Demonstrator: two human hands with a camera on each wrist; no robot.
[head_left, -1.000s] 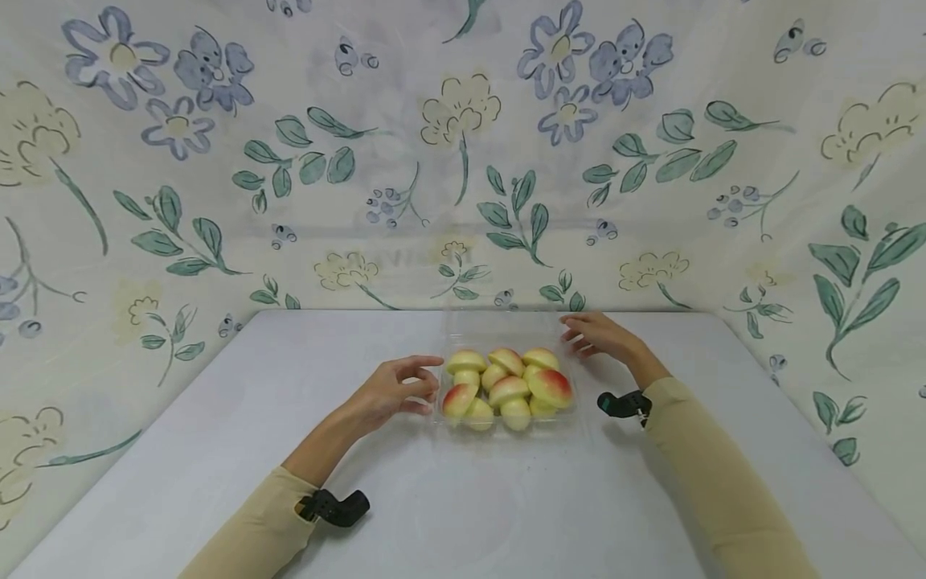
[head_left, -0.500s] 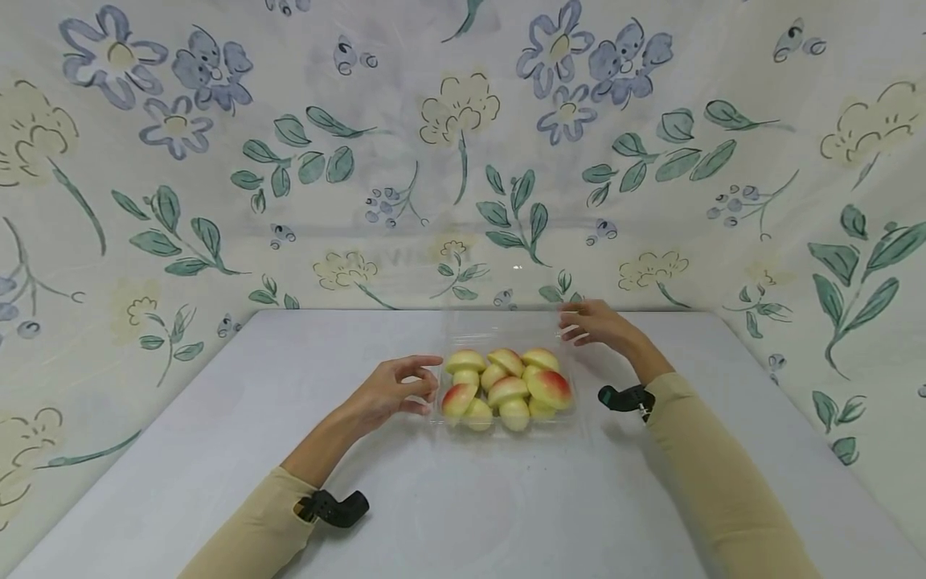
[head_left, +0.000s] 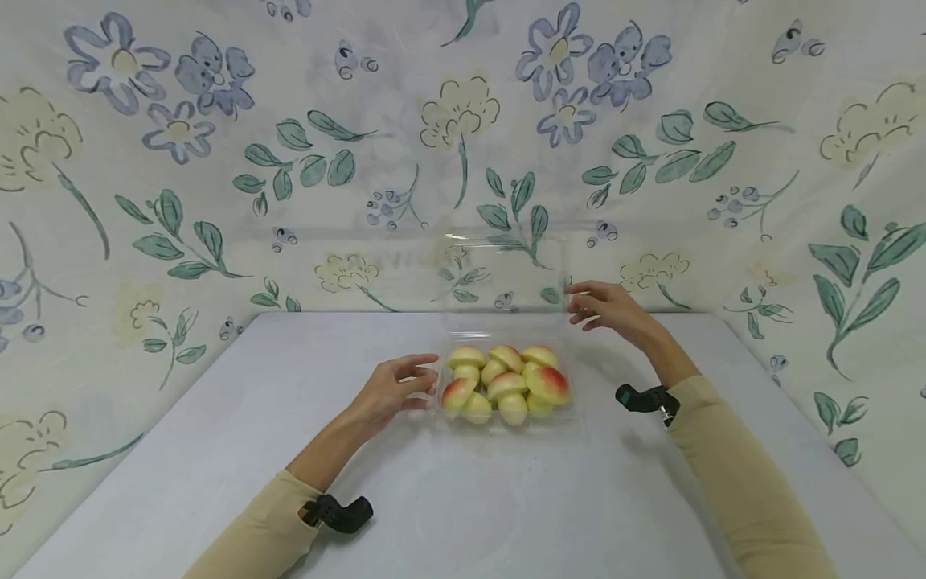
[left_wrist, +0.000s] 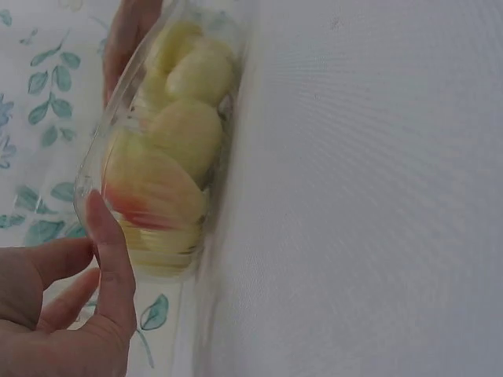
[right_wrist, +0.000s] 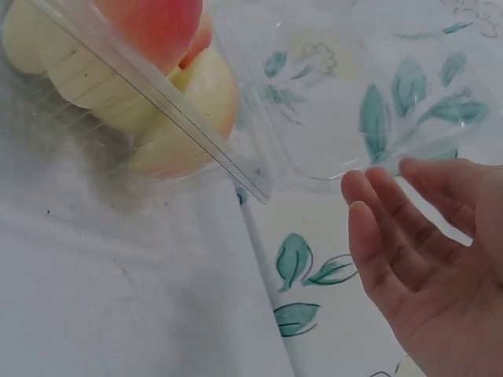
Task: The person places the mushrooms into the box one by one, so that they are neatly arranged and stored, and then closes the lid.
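A clear plastic clamshell box (head_left: 506,418) sits on the table, filled with several pale yellow, red-blushed peach-like fruits (head_left: 546,386). Its transparent lid (head_left: 506,281) stands raised at the back, nearly upright. At the box's left side, my left hand (head_left: 391,390) pinches the rim, thumb and finger seen right at the edge in the left wrist view. My right hand (head_left: 608,310) is up beside the lid's right edge, its relaxed fingertips touching that edge; the right wrist view shows the fingers (right_wrist: 365,188) loosely bent there, with the palm facing the camera.
The white table (head_left: 470,507) ends just behind the box, where a floral curtain (head_left: 398,161) hangs. A black wrist camera (head_left: 340,513) is strapped to the left forearm and another wrist camera (head_left: 644,398) to the right. Both arms wear beige sleeves.
The lid has swung up from lying back low behind the box to nearly upright. My right hand has risen with it and shifted slightly right. My left hand has stayed at the box's left side.
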